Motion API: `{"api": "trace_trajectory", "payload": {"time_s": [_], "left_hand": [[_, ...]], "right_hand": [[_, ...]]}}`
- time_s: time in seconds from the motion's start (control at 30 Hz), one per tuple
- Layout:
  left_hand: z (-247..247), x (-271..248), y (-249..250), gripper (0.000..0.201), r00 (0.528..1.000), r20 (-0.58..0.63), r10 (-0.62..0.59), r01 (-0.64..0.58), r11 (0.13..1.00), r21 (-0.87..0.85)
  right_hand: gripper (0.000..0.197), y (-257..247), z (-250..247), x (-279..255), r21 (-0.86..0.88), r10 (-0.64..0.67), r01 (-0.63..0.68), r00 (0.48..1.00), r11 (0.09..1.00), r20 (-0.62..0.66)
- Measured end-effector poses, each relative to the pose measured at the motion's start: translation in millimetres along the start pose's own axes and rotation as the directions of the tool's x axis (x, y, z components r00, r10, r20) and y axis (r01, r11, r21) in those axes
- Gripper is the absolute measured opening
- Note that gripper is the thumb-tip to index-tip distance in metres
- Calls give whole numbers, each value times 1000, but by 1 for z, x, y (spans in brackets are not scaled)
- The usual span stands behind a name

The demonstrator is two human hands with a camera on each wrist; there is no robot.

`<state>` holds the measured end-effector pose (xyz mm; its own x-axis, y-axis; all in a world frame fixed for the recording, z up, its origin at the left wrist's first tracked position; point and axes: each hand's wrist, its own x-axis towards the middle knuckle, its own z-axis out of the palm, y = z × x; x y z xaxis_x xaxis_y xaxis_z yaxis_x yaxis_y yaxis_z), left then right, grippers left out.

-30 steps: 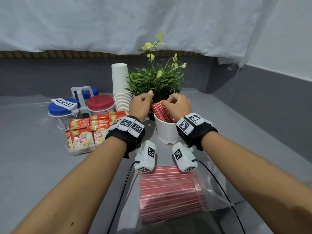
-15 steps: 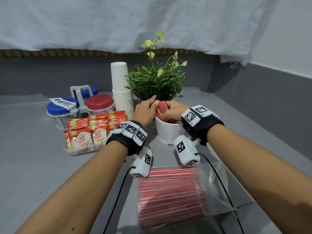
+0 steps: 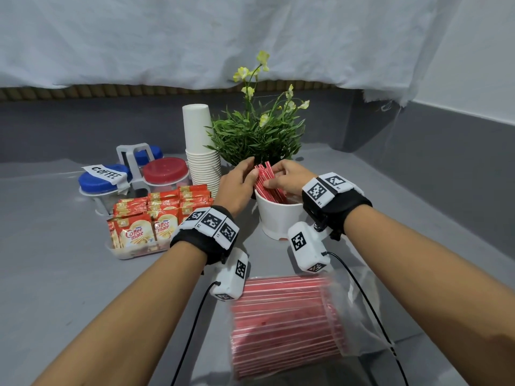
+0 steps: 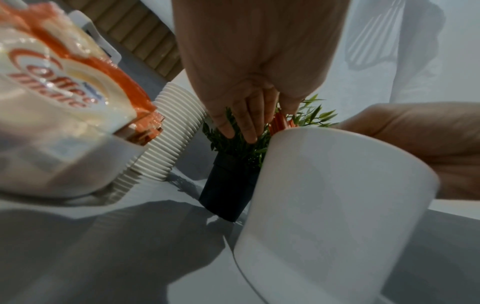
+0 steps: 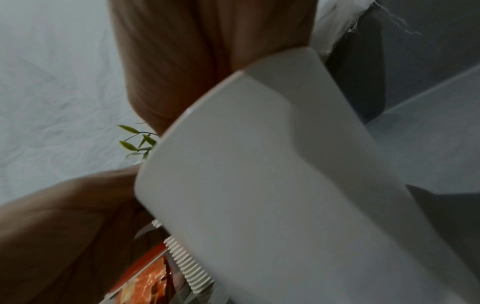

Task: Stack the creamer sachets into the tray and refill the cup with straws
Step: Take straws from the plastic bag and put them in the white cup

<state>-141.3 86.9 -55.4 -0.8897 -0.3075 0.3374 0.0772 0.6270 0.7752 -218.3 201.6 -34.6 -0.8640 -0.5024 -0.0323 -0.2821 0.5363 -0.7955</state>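
Observation:
A white cup (image 3: 278,218) stands mid-table with a bundle of red wrapped straws (image 3: 266,181) leaning in it. My left hand (image 3: 238,185) holds the bundle from the left, the straws (image 4: 279,121) lying between thumb and fingers. My right hand (image 3: 289,179) grips the same bundle from the right with curled fingers, just above the cup's rim. In the right wrist view the cup (image 5: 285,185) hides the fingers. Left of the cup, a clear tray (image 3: 133,253) is packed with orange creamer sachets (image 3: 156,215). A clear bag of more red straws (image 3: 284,324) lies in front of me.
A stack of white paper cups (image 3: 200,151) and a potted plant (image 3: 256,137) stand right behind the cup. A caddy of jars with blue and red lids (image 3: 164,171), one labelled COFFEE, sits at the back left. Grey walls close the right side.
Both hands have sunk with the straw bundle, which now sits deeper in the white cup. The right hand has dropped to the rim.

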Motion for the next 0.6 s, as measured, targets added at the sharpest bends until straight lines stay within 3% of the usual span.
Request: {"api": "trace_trajectory", "payload": {"time_s": [0.13,0.3,0.4,0.5,0.6], "left_hand": [[0,-2,7,44,996,68,56,-65,990,128],[3,-2,7,45,989,117,89,-114,966,233],[2,-1,6,44,986,131,98,-135,942,308],[1,0,8,47,982,179,63,-131,908,398],[-2,0,16,55,966,250,-61,-81,850,521]], "right_hand": [[26,-1,-2,-10,-114,-89,73,986,991,-141],[35,-6,5,-27,-330,-187,140,975,934,-118],[34,-9,6,-31,-396,-169,114,980,911,-105],[33,-10,6,-32,-437,-133,86,988,895,-78],[29,-10,5,-36,-487,-123,77,990,870,-62]]}}
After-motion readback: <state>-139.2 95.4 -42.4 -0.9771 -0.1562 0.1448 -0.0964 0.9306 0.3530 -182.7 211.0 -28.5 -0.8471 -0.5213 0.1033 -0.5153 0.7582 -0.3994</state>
